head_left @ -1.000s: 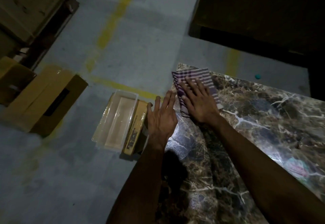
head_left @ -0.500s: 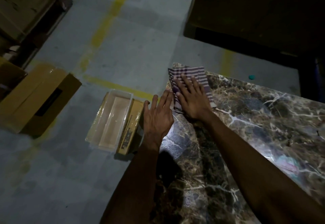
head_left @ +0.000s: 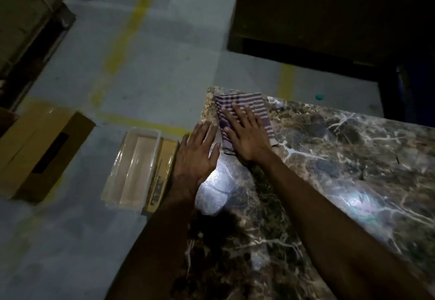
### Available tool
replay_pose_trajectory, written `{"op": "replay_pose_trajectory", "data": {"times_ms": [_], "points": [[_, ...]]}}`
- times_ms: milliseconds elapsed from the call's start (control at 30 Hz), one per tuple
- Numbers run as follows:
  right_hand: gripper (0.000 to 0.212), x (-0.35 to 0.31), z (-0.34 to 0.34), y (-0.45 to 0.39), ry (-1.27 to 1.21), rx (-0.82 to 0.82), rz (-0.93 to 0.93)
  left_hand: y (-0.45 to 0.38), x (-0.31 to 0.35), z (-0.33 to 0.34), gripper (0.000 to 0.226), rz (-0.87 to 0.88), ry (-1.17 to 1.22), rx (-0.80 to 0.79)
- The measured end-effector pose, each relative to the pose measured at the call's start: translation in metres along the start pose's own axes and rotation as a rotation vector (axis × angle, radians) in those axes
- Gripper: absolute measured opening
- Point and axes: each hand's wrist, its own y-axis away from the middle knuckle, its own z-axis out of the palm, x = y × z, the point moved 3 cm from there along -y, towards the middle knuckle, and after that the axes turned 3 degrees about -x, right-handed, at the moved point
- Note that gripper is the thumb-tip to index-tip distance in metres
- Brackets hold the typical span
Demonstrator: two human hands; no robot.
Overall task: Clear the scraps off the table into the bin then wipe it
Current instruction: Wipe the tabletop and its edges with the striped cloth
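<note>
A purple-and-white striped cloth (head_left: 244, 104) lies folded at the far left corner of the dark marble table (head_left: 329, 158). My right hand (head_left: 247, 137) presses flat on the cloth with straight, spread fingers. My left hand (head_left: 196, 156) hovers flat at the table's left edge, right beside the cloth, fingers straight and holding nothing. Below that edge, on the floor, a clear plastic bin (head_left: 134, 168) sits on a flat cardboard box (head_left: 162, 172). No scraps show on the lit part of the table.
An open brown carton (head_left: 40, 153) lies on the grey floor at the left. Stacked crates (head_left: 26, 24) stand at the far left. A large dark block (head_left: 329, 17) stands beyond the table. A small teal thing (head_left: 319, 97) lies on the floor.
My right hand has slid the cloth a little further towards the table's far left corner. My left hand stays flat at the edge beside it.
</note>
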Motion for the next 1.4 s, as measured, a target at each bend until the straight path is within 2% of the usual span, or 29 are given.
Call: {"op": "replay_pose_trajectory", "data": {"times_ms": [100, 233, 333, 400, 500, 600, 767, 867, 967, 1067, 1167, 1300, 1400], "points": [[0.061, 0.028, -0.004, 0.018, -0.032, -0.013, 0.090, 0.000, 0.008, -0.003, 0.059, -0.031, 0.023, -0.016], [0.064, 0.051, -0.018, -0.008, -0.050, 0.044, 0.248, -0.002, 0.032, 0.001, 0.060, -0.162, 0.032, 0.009], [0.060, 0.045, -0.016, -0.032, -0.045, 0.032, 0.340, -0.002, 0.031, 0.007, 0.059, -0.146, -0.005, 0.048], [0.060, 0.037, -0.014, -0.032, -0.061, 0.013, 0.308, -0.001, 0.033, 0.007, 0.059, -0.097, -0.020, 0.055], [0.062, 0.019, -0.003, 0.001, -0.025, -0.018, 0.118, -0.001, 0.039, 0.008, 0.057, 0.039, -0.046, 0.043], [0.062, 0.029, 0.000, 0.050, -0.027, -0.059, 0.023, -0.002, 0.037, 0.008, 0.056, 0.058, -0.007, 0.027], [0.062, 0.097, -0.018, 0.048, -0.029, 0.013, 0.231, -0.002, 0.038, 0.007, 0.055, 0.049, 0.048, 0.040], [0.062, 0.095, -0.026, 0.006, -0.050, 0.034, 0.332, -0.001, 0.038, 0.005, 0.055, 0.039, 0.061, 0.061], [0.064, 0.059, -0.022, -0.012, -0.053, 0.017, 0.268, 0.000, 0.039, 0.003, 0.054, 0.036, 0.065, 0.072], [0.063, 0.025, -0.006, 0.019, -0.013, -0.006, 0.116, 0.000, 0.040, 0.002, 0.054, 0.038, 0.081, 0.064], [0.061, 0.039, -0.001, 0.058, -0.017, -0.039, 0.040, 0.001, 0.039, 0.002, 0.054, 0.021, 0.103, 0.055], [0.063, 0.104, -0.015, 0.061, 0.006, 0.003, 0.184, -0.001, 0.038, 0.002, 0.055, 0.031, 0.120, 0.060], [0.065, 0.112, -0.025, 0.030, -0.018, 0.035, 0.300, -0.001, 0.038, 0.005, 0.054, 0.036, 0.124, 0.080]]}}
